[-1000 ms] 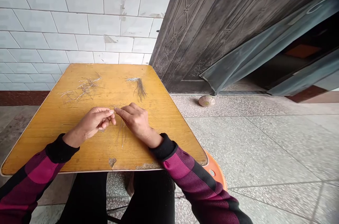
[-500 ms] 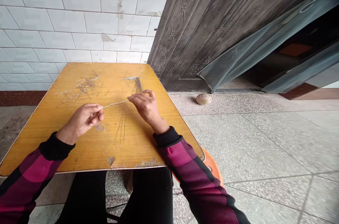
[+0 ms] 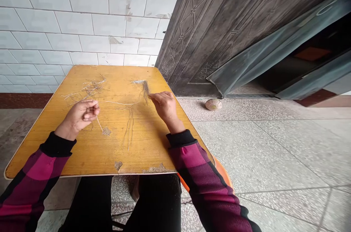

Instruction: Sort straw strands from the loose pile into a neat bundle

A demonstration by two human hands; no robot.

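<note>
My left hand (image 3: 80, 118) is closed in a pinch above the left part of the table. A short pale end of thin wire (image 3: 99, 123) hangs below its fingers. My right hand (image 3: 164, 107) is pinched shut at the right, beside a bundle of wires (image 3: 145, 87) with a pale bent end. A thin whitish wire (image 3: 122, 103) curves leftward from near its fingertips, its left end free; the exact contact is blurred. Between the hands, a few thin dark wires (image 3: 128, 127) lie on the tabletop. A loose tangle of wires (image 3: 91, 88) lies beyond my left hand.
The yellow wooden table (image 3: 82, 158) has chipped patches (image 3: 156, 169) along its front edge. A tiled wall (image 3: 90, 23) stands behind it. To the right are a dark carved door (image 3: 189, 49), a ball-like object (image 3: 213, 104) on the floor and an orange stool (image 3: 223, 173) beneath my arm.
The wire stretched between both hands has come away from my left hand. My right hand has moved right, and my left hand slightly left and away from me. The view has shifted slightly.
</note>
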